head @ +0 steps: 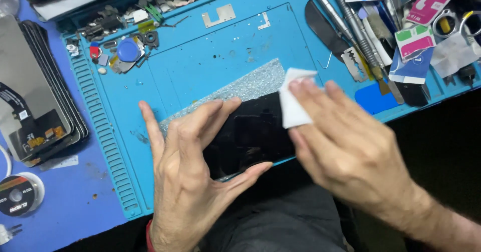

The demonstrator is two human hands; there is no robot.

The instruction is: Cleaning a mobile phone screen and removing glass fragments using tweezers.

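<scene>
You're wiping the phone screen (250, 132): your left hand (190, 182) grips its edges, right hand (345, 142) fingers press the white wipe (293, 99); next, sweep toward uncleaned glass.

We see bare blue mat (210, 56) far of the phone (250, 132), open to pass; screwdrivers (355, 26) crowd the right; stacked screens (40, 91) block the left.

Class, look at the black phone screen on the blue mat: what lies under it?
A silvery textured sheet shows beyond the black phone screen, on the blue mat. How far it reaches underneath is hidden by the screen and both hands.
</scene>
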